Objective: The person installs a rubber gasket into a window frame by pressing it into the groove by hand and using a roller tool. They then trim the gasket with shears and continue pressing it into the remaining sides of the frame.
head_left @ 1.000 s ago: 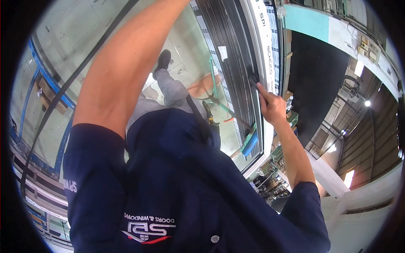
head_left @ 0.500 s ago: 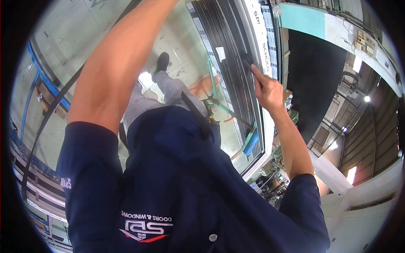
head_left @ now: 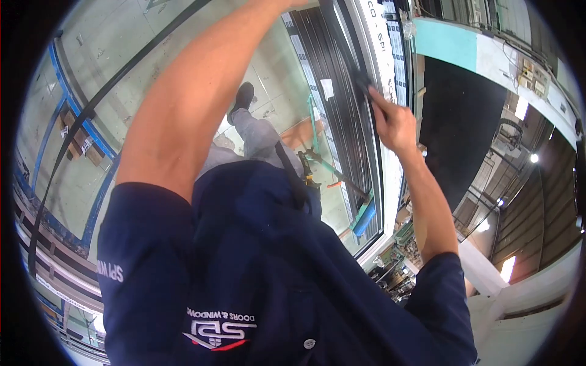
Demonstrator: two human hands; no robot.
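My right hand (head_left: pixel 398 127) is closed, with the index finger stretched along a blurred black strip (head_left: pixel 361 74) that lies on the inner edge of a long frame (head_left: pixel 379 49). White protective film with printed lettering covers that frame. My left arm crosses the upper left, and only a sliver of my left hand (head_left: pixel 296 2) shows at the top edge; its fingers are cut off. A long black band (head_left: pixel 101 107) curves from the top down the left side. I cannot see whether it joins the strip at my right hand.
Dark lengths of profile (head_left: pixel 332 91) lie beyond the frame's inner side. Below are a blue-ended support (head_left: pixel 365 218) and a yellow-black tool (head_left: pixel 307 171) near my leg. Blue metal racking (head_left: pixel 54 97) stands left, a large black panel (head_left: pixel 461 116) right.
The view has shifted slightly, so the floor and frame sit lower and further right. My left forearm reaches further right at the top. My right hand stays at the strip, slightly further right in view.
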